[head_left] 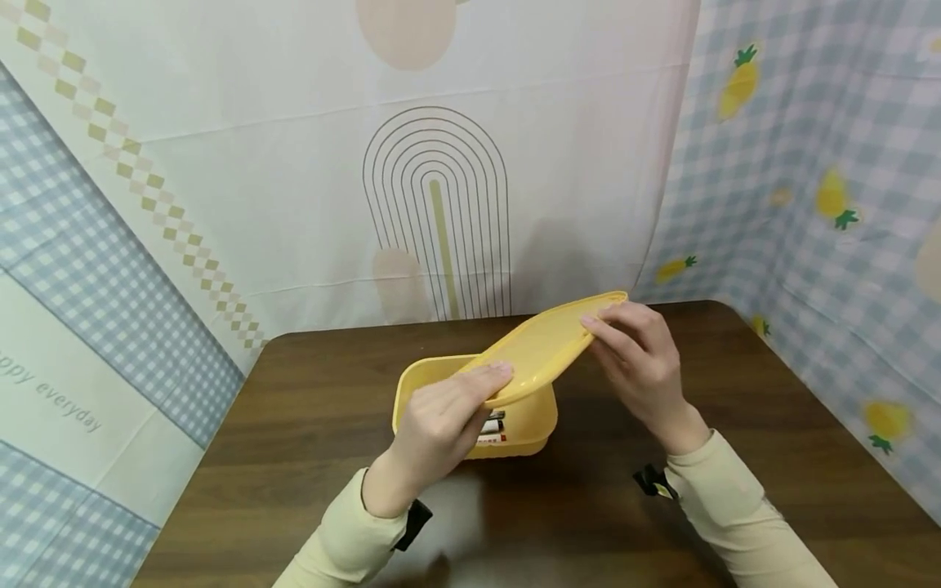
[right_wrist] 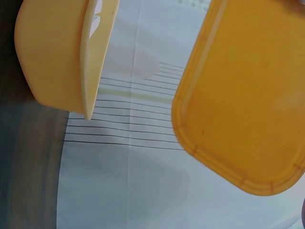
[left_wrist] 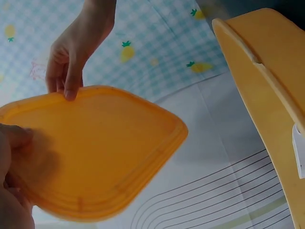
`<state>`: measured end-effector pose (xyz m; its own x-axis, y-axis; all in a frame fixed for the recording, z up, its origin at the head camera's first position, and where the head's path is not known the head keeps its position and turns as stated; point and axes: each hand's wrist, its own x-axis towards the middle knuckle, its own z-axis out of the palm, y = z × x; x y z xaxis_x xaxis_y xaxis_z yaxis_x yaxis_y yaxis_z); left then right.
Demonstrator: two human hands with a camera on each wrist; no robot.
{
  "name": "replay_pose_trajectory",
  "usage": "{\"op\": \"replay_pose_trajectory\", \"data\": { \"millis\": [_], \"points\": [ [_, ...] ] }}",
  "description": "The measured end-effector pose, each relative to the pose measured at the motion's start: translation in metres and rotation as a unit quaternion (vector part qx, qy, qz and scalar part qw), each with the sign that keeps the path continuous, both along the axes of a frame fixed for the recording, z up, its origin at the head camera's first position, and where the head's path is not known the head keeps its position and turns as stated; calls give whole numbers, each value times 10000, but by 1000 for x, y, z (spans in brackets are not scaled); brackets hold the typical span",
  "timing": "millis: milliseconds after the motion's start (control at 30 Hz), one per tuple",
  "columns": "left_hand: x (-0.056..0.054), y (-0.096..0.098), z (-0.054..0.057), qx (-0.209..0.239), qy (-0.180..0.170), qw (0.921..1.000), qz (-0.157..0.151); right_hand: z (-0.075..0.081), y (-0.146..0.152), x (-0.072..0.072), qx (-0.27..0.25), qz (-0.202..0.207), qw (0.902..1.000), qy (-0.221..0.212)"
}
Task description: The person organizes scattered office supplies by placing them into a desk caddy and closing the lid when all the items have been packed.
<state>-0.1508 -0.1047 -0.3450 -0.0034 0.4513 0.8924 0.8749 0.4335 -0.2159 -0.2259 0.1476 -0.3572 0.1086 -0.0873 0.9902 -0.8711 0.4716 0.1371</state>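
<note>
A yellow plastic lid [head_left: 547, 343] is held tilted above an open yellow box [head_left: 434, 371], its right end higher than its left. My left hand [head_left: 448, 412] grips the lid's near left end, fingertips on its upper face and thumb out of sight. At the right end, my right hand [head_left: 643, 355] pinches the rim. Under the lid, inside the box, lie several small items, among them a white, red and black piece [head_left: 492, 426]; the lid and left hand hide the rest. In the left wrist view, the lid [left_wrist: 105, 148] shows its underside.
The box stands on a dark brown wooden table [head_left: 309, 441]. Behind it hangs a white cloth [head_left: 294, 204] printed with arches, and to the right a blue checked cloth [head_left: 831, 269] with pineapples. Black straps [head_left: 415, 523] sit at both wrists.
</note>
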Motion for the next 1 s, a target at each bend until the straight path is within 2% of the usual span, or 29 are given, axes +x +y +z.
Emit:
{"op": "replay_pose_trajectory", "data": {
  "millis": [133,200,267,333,400,500,600,667,700,867,1000],
  "points": [
    [0,-5,2,27,87,9996,-284,0,-2,0,-149,-27,9998,98],
    [0,-7,3,24,198,9988,-443,-2,1,-2,-349,-61,9994,-17],
    [0,-10,4,29,296,9979,-572,-6,6,-3,-594,-57,9977,-307],
    [0,-12,5,29,354,9971,-673,-9,14,-5,-759,-12,9938,-817],
    [0,-14,6,32,364,9965,-753,-11,21,-7,-779,169,9857,-1488],
    [0,-17,8,50,345,9955,-884,-15,30,-9,-697,750,9629,-2495],
    [1,-19,10,139,353,9940,-1023,-22,37,-15,-666,1389,9402,-3039],
    [1,-20,11,232,350,9932,-1089,-28,39,-19,-642,1713,9331,-3095],
    [2,-21,12,284,352,9927,-1121,-30,39,-21,-598,1800,9331,-3054],
    [5,-23,14,594,310,9897,-1261,-34,32,-28,-483,2241,9397,-2539],
    [6,-28,14,961,-13,9847,-1455,-29,21,-24,-895,2587,9399,-2040]
  ]
}}
